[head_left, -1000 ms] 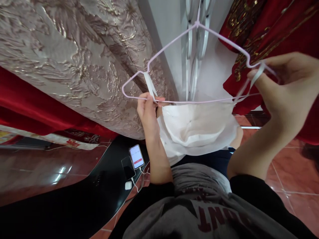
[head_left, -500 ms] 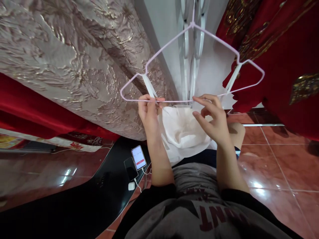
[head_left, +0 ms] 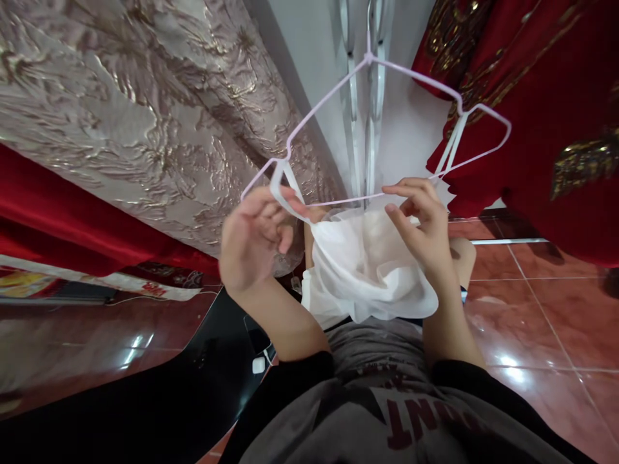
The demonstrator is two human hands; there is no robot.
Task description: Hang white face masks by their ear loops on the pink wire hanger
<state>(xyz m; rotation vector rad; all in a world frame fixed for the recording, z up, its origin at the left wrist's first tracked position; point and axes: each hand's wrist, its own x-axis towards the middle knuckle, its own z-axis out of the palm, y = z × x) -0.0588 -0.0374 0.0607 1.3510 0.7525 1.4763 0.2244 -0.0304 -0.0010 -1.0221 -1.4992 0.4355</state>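
A pale pink hanger [head_left: 333, 96] hangs upright before me, with a white garment [head_left: 367, 270] suspended from it by thin straps. The right strap [head_left: 453, 145] loops over the hanger's right notch. On the other side, the left strap [head_left: 278, 187] is pulled out into a loop from the left notch. My left hand [head_left: 258, 235], slightly blurred and turned palm up, has its fingers hooked in that loop, the index finger pointing right. Beside the hanger's lower bar, my right hand [head_left: 418, 212] has its fingers stretched out, thumb apart from them. The cloth drapes over my lap.
Pinkish embossed fabric [head_left: 159, 116] hangs close on the left, red fabric with gold decoration [head_left: 532, 129] on the right. White metal bars [head_left: 358, 129] stand behind the hanger. A black bench [head_left: 159, 386] at lower left bears a phone [head_left: 256, 335] and a white earbud case [head_left: 258, 365].
My left hand has left the lower bar, turned palm up and drawn the left strap outward and down. The hanger has tilted slightly. My right hand has shifted a little right.
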